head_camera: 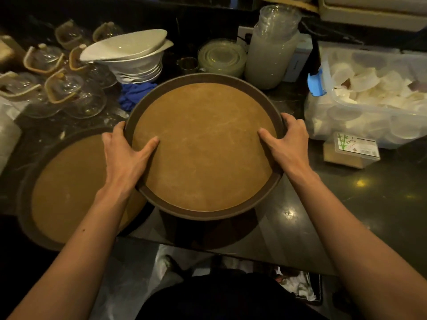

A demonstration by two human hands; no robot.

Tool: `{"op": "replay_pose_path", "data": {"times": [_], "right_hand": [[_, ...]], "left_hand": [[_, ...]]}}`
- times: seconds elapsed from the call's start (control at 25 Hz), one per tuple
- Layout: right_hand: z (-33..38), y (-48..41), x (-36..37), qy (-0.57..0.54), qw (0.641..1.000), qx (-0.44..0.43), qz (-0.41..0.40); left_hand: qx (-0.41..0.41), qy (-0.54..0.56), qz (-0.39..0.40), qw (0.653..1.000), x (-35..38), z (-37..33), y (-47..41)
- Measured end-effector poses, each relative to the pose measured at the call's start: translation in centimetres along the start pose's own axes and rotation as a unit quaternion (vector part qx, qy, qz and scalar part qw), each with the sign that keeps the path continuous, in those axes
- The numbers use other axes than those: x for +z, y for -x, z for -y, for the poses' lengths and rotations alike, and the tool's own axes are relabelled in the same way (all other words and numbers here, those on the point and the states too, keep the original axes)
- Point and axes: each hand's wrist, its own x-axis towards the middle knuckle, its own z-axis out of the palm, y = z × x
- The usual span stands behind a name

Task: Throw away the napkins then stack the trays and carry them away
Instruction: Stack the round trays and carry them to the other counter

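While the round tray (205,146) is held clear of the desk (369,204), it is gripped at opposite sides: the left hand (124,153) is clamped on its left rim and the right hand (288,144) on its right rim. On each hand the thumb is laid inside on the brown liner and the fingers are curled over the outer edge — a symmetrical hold that keeps a wide, flat load level. The near edge of the tray is seen projecting past the front of the desk, with a shadow cast below it, so it is judged to be lifted rather than resting.

A second tray (69,188) lies on the desk just below and to the left of the left hand, partly covered by the left forearm and by the held tray. Both liners are bare; no napkins are visible on either, so the discarding step is judged complete and stacking to be in hand. A leftward shift of the held tray would be required to centre it over the second tray.

Stacked white bowls (136,56) and glass teapots (64,93) stand beyond the left hand — close enough to be struck by a careless swing. A clear plastic bin (369,100) stands beyond the right hand.
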Motion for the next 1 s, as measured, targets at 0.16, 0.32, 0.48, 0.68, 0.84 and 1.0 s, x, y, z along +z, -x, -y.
{"op": "replay_pose_path", "data": {"times": [0.16,0.32,0.48,0.68,0.84,1.0], "right_hand": [[3.7,2.5,2.0,-0.01,1.0,-0.026,-0.002],[8.8,5.9,5.7,-0.02,0.999,-0.048,-0.003],[14.1,9.5,10.8,-0.025,0.998,-0.053,0.006],[18.7,13.5,16.6,-0.023,0.999,-0.042,0.017],[20.2,15.2,18.5,-0.017,0.999,-0.046,0.021],[20.5,15.2,19.5,-0.019,0.999,-0.036,0.023]], "left_hand": [[-0.007,0.019,-0.024,1.0,-4.2,3.1,0.6],[-0.015,0.029,-0.049,0.998,-9.5,7.9,0.4],[-0.032,0.046,-0.065,0.996,-15.3,13.8,0.2],[-0.052,0.062,-0.078,0.994,-20.9,20.2,0.5],[-0.065,0.072,-0.081,0.992,-22.4,22.8,0.9],[-0.097,0.073,-0.077,0.99,-22.3,23.9,1.2]]}}
